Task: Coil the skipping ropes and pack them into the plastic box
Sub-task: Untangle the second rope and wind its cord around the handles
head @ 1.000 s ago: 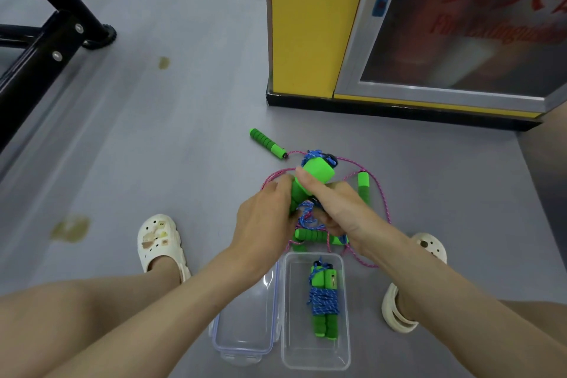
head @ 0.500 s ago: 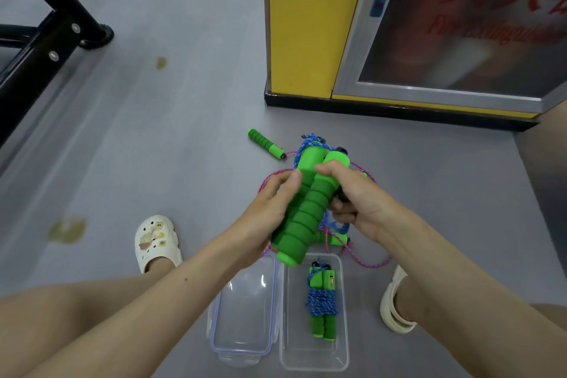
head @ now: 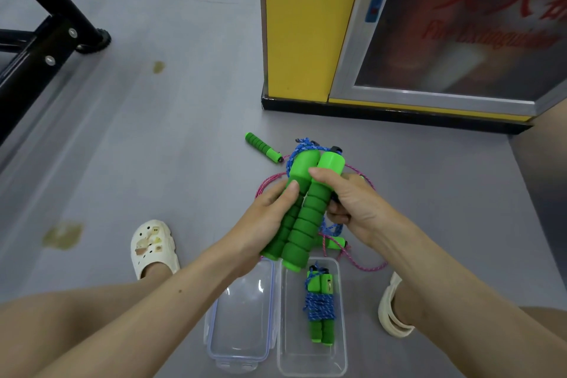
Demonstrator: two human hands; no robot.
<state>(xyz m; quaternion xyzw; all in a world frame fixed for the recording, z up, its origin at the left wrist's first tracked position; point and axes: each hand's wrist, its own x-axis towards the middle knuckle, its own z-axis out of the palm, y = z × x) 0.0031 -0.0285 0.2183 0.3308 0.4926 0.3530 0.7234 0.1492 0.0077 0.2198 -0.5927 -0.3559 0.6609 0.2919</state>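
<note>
Gripping two ribbed green foam rope handles (head: 306, 215), left hand (head: 264, 224) and right hand (head: 356, 209) curled round them; clear rectangular plastic box (head: 310, 357) at six o'clock.

so both hands are on a pair of green foam handles (head: 302, 209), held side by side and tilted. left hand (head: 267, 221) wraps the left one with its thumb on top, right hand (head: 356, 202) grips the right one. blue rope (head: 296, 150) bunches at their far ends. below them sits the clear plastic box (head: 313, 362) with one coiled rope (head: 319, 307) inside, and its lid (head: 239, 350) lies just to the left. pink rope (head: 368, 267) and a loose green handle (head: 264, 147) lie on the grey floor (head: 153, 132), with white clogs (head: 153, 248) either side
</note>
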